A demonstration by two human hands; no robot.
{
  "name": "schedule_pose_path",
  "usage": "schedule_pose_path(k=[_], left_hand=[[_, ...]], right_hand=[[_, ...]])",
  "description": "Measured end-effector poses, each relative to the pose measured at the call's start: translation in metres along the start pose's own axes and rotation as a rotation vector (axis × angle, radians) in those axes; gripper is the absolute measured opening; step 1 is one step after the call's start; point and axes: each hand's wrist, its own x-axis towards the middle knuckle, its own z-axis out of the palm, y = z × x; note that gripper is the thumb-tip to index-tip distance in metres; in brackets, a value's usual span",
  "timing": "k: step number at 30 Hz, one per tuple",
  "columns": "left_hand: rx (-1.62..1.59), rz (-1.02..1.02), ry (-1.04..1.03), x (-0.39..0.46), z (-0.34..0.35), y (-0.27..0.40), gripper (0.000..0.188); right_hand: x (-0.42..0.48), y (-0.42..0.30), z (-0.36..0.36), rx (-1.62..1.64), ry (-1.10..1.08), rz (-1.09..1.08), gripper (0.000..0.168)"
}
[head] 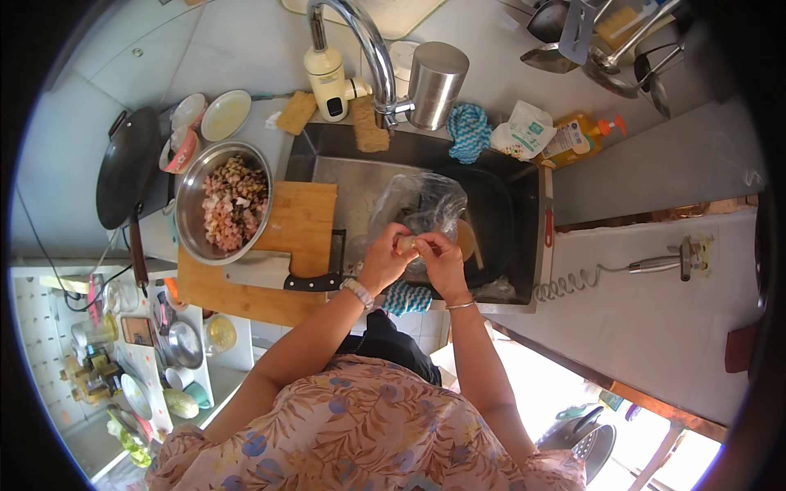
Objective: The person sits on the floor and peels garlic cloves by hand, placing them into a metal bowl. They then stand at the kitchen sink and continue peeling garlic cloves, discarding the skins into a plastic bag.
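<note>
Over the sink (344, 172), my left hand (388, 261) and my right hand (443, 264) meet with their fingertips on a small pale piece of food (405, 244), perhaps a shrimp. Just beyond them a clear plastic bag (417, 196) lies in the sink. To the left, a steel bowl (184, 212) of chopped pink and brown food (233, 208) rests partly on a bamboo cutting board (307, 227). A cleaver (261, 269) lies flat on the board below the bowl, its black handle pointing towards my left forearm.
A chrome faucet (374, 49) arches over the sink's back edge. Blue-and-white cloths (470, 132), a steel canister (437, 86) and a soap bottle (574, 141) stand or lie around it. A black wok (129, 172) leans at the left. A dark basin (491, 221) sits in the sink.
</note>
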Motion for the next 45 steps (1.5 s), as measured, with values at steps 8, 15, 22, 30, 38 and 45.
schedule_pose_path(k=[8, 15, 22, 30, 38, 45], left_hand=[[0.294, 0.530, 0.334, -0.009, -0.002, 0.025, 0.015], [0.265, 0.496, 0.217, -0.004, -0.004, 0.020, 0.017], [0.140, 0.471, 0.261, 0.001, -0.004, 0.020, 0.017], [-0.415, 0.149, 0.178, 0.017, 0.003, 0.003, 0.008], [-0.410, 0.246, 0.195, 0.014, 0.008, 0.010, 0.005], [-0.377, 0.253, 0.256, 0.010, 0.007, 0.029, 0.005]], right_hand=[[0.002, -0.003, 0.007, -0.179, 0.068, -0.009, 0.015], [0.008, 0.013, 0.021, 0.003, 0.087, 0.186, 0.017], [0.015, 0.002, 0.026, 0.624, 0.136, 0.519, 0.016], [0.017, 0.009, 0.036, 1.109, 0.224, 0.629, 0.014], [0.008, -0.012, 0.038, 0.603, 0.283, 0.352, 0.021], [0.002, -0.007, 0.060, 0.325, 0.488, 0.096, 0.020]])
